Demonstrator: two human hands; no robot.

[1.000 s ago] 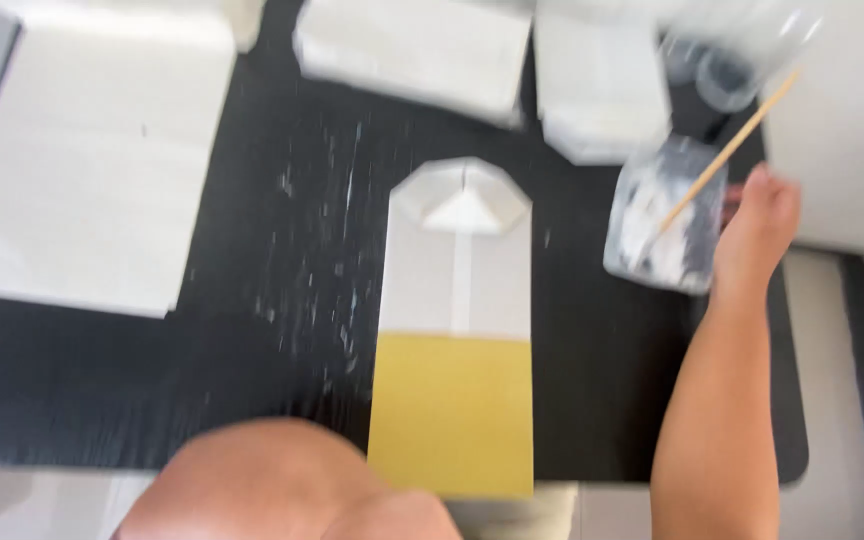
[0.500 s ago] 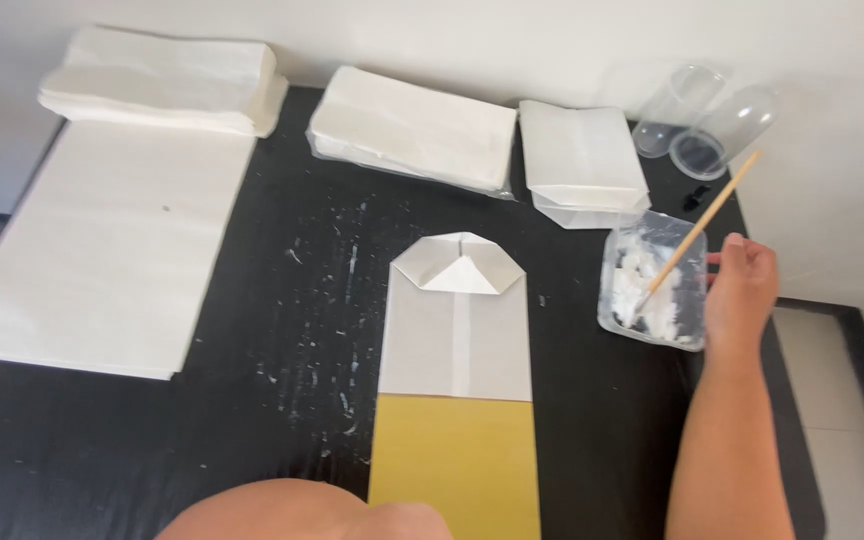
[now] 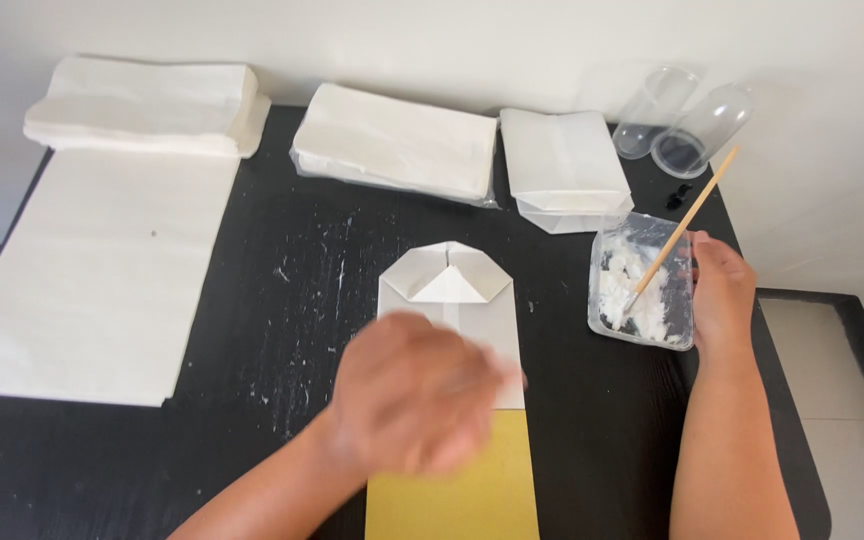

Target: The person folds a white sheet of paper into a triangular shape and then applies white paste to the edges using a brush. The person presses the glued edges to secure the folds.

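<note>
Paper bag (image 3: pixel 457 300), white over yellow, flat at centre, folded end toward 12 o'clock. Stick (image 3: pixel 682 228) slants into paste tub (image 3: pixel 642 295) at 3 o'clock.

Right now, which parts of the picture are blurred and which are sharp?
In the head view, the left hand is smeared by motion blur over the folded paper bag; the right hand, the wooden stick and the paper stacks look sharp; lighting is soft and even.
</note>
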